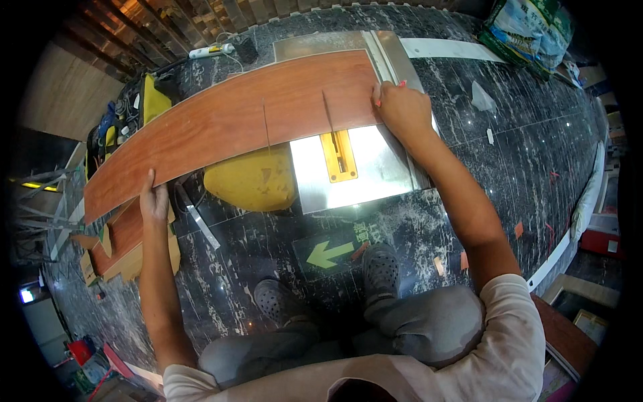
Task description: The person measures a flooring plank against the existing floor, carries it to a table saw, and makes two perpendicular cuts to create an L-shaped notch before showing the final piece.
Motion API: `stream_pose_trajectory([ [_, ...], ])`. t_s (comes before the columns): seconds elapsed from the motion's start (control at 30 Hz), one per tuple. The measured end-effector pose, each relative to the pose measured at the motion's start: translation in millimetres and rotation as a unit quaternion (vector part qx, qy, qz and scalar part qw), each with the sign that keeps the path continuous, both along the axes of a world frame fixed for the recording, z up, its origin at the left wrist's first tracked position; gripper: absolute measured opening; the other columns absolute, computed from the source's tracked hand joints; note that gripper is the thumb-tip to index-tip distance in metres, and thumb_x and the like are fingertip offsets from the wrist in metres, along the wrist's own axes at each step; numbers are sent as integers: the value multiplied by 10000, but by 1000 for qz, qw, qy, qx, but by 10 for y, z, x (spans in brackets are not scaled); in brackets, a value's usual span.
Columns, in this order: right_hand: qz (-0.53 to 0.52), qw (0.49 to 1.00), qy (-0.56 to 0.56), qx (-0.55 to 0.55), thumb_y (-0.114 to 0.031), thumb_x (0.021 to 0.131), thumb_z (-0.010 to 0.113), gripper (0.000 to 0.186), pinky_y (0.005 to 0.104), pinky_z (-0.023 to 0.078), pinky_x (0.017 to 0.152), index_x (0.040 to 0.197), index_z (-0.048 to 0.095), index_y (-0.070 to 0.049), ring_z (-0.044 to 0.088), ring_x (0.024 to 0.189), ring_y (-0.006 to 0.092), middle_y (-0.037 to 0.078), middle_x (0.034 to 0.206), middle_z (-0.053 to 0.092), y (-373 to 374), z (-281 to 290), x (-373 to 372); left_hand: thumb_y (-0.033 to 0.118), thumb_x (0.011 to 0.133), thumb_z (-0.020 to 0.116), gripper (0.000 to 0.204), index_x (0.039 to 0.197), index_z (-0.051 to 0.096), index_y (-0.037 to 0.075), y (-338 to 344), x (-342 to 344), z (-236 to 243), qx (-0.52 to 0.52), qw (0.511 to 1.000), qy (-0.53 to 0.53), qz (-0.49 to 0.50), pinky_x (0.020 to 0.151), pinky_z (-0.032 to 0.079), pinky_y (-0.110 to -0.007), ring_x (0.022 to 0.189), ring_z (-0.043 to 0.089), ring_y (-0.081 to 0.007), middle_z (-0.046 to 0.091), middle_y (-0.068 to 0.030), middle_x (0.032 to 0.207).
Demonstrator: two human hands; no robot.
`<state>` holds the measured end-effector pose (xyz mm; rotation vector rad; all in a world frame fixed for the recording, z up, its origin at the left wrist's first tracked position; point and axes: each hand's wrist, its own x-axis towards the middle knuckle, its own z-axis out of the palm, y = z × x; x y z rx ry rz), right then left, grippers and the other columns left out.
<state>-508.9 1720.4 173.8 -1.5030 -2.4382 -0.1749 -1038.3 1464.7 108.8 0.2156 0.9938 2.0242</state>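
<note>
A long reddish-brown wood plank (201,120) lies across a small table saw with a bright metal top (311,184) and a yellow slotted insert (339,157). Two narrow dark slits run into the plank from its near edge, one in line with the insert. My left hand (155,197) grips the near edge toward the left end, thumb on top. At the right end, beside the metal fence rail (385,53), my right hand (405,114) is closed on the plank. Small orange-red bits show at its fingers; I cannot make out what they are.
Beneath the plank is a yellow rounded housing (251,181). A metal square (199,218) and cardboard-wrapped planks (124,234) lie on the dark marble floor. Behind are a sealant tube (211,51) and a green-white bag (529,33). A tool bag (124,120) sits left.
</note>
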Motion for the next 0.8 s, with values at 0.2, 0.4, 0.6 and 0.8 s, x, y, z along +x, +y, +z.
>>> stream_pose_trajectory([
  [0.2,-4,1000,5,0,-337,1007,452,424,492,560,564,769,664,-59,696,597,376,205,647,673,-82,12,-26,-19,971,599,475,1406,408,-26,-102,-84,-34,-1,1000,8,12,1168,419,-427,1342,484,-313,464,-186,1449],
  [0.4,-4,1000,-13,22,-249,893,608,225,419,553,535,756,669,-81,704,580,307,157,643,686,-130,40,9,-19,967,608,486,1412,413,-24,-116,-25,-23,-9,1000,13,3,1165,421,-428,1344,483,-304,475,-175,1451],
  [0.6,-13,1000,-24,-3,-218,864,618,166,420,557,553,805,675,-73,712,604,307,159,668,695,-135,40,14,-32,958,612,493,1411,418,-22,-133,11,-6,-7,1000,10,10,1168,416,-427,1338,486,-301,479,-172,1449],
  [0.8,-23,999,-10,-40,-391,1015,449,469,494,570,632,799,696,-55,710,676,382,199,704,693,-111,56,20,-53,948,602,484,1400,431,-23,-137,-50,18,-4,1000,6,11,1138,440,-458,1325,502,-316,501,-183,1421],
])
